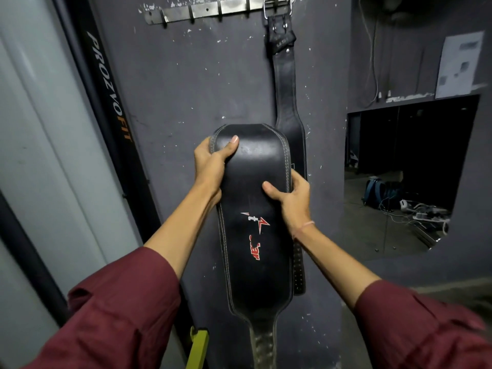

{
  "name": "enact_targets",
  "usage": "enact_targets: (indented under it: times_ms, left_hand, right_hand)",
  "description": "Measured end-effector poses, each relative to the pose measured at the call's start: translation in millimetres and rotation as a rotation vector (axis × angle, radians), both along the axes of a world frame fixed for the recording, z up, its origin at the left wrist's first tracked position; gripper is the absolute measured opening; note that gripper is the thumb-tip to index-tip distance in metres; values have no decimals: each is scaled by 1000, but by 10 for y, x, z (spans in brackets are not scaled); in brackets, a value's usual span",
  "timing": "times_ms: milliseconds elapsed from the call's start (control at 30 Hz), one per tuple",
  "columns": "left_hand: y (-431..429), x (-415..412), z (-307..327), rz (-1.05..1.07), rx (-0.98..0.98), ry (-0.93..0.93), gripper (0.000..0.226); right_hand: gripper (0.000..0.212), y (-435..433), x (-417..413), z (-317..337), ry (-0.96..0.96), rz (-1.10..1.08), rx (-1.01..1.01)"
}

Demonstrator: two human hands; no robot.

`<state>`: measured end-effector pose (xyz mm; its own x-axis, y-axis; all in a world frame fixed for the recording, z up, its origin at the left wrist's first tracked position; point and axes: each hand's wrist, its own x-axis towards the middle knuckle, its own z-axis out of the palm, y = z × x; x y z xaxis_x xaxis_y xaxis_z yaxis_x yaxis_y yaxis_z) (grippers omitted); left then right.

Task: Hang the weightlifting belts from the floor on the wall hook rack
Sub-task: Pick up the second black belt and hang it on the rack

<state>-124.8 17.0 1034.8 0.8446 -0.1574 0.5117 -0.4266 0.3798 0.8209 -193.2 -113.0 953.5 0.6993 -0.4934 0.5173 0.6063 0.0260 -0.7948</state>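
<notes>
A wide black leather weightlifting belt (255,235) with a red and white logo is held upright in front of the grey wall. My left hand (210,163) grips its upper left edge, thumb on the front. My right hand (292,201) grips its right edge lower down. The belt's narrow strap end hangs toward the bottom of the view. A metal wall hook rack (207,9) runs along the top of the wall. A second black belt (286,83) hangs by its buckle from the rack's right end, partly hidden behind the held belt.
A dark machine upright lettered PROZVOFIT (109,86) slants along the left. At right, a mirror or opening (404,177) shows a bag and cables on a floor. A yellow-green bar (198,347) sits low beside the wall. Several rack hooks at left carry nothing.
</notes>
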Motion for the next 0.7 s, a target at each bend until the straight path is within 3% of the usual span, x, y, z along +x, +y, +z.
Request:
enact_targets:
  times_ms: [133, 200, 367, 467, 600, 700]
  left_hand:
    - [152, 47, -130, 166, 176, -127, 44]
    - [200, -40, -460, 151, 228, -137, 48]
    - [246, -382, -1745, 80, 327, 53, 33]
    - [276, -545, -2148, 67, 340, 172, 27]
    - [181, -440, -1537, 190, 182, 76, 19]
    - [189, -336, -973, 171, 216, -74, 21]
  right_hand:
    - [27, 117, 54, 130, -48, -50, 62]
    - [25, 98, 100, 246, -66, -64, 77]
    - [29, -74, 226, 566, -101, -129, 61]
    - [34, -113, 256, 600, -118, -168, 36]
    - [24, -86, 182, 466, -110, -139, 46]
    - [19, -40, 107, 411, -84, -109, 74]
